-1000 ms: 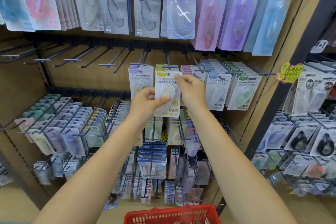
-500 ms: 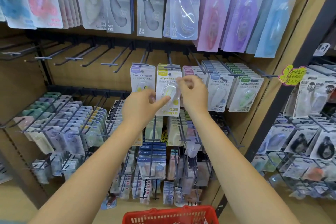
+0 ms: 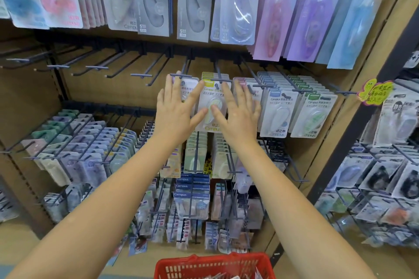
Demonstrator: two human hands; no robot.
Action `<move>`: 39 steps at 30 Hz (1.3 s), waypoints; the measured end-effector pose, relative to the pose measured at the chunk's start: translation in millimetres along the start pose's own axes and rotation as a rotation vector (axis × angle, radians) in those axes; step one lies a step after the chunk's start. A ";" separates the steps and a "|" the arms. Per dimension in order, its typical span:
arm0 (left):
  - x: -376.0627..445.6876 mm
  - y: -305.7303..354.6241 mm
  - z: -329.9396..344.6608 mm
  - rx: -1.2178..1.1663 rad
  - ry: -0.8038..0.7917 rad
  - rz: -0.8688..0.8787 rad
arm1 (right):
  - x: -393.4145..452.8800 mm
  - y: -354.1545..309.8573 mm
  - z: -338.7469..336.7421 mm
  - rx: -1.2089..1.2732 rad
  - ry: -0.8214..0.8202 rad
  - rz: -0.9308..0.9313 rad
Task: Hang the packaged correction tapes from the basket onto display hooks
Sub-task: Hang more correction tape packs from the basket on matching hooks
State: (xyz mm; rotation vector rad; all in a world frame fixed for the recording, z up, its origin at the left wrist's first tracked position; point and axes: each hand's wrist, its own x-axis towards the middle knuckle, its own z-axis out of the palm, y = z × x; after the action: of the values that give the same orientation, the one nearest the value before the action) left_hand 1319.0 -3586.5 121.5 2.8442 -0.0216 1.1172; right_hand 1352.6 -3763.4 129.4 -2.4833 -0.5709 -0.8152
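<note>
Both hands have let go since a moment ago: where the left hand (image 3: 174, 108) and right hand (image 3: 238, 111) were pinching the yellow-topped correction tape pack (image 3: 213, 106), they now lie flat with fingers straight and spread, pressing it back on its display hook (image 3: 218, 75) at the centre of the frame. Neither hand grasps anything.

Nearest, at the bottom edge, the red basket (image 3: 204, 265) shows a few more packs, too cut off to read. Beyond the forearms, in the lower centre, blue boxes (image 3: 192, 188) read "Campus".

By its look the pack is light: a stiff card back with a clear plastic blister over the tape body, likely slick on the bubble and easily creased at the hang hole. The card edges or top corners seem the best hold, keeping the slot free for the hook.

Its card reads "Campus" with Chinese characters I cannot fully make out. Farther up, in the top centre, grey packs (image 3: 195, 2) read "MONO AIR", and a lilac pack (image 3: 238, 2) carries "修正带".
</note>
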 end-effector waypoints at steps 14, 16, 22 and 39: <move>-169.2 47.5 63.1 -0.362 0.056 0.016 | -157.9 51.4 35.0 0.303 0.184 0.064; -219.0 48.0 103.2 -0.365 -0.231 -0.055 | -209.6 80.2 67.8 0.330 -0.046 0.215; -396.8 38.0 205.8 -0.331 -0.916 -0.233 | -387.0 151.9 187.5 0.343 -0.830 0.809; -554.6 79.2 287.9 -0.600 -1.203 -0.918 | -536.6 185.1 276.7 0.253 -0.916 0.952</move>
State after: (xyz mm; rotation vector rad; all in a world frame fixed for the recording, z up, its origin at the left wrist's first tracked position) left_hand 1104.4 -3699.9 -459.7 2.0661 0.6392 -0.6711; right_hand 1173.0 -3891.0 -462.4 -2.3466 0.2698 0.7254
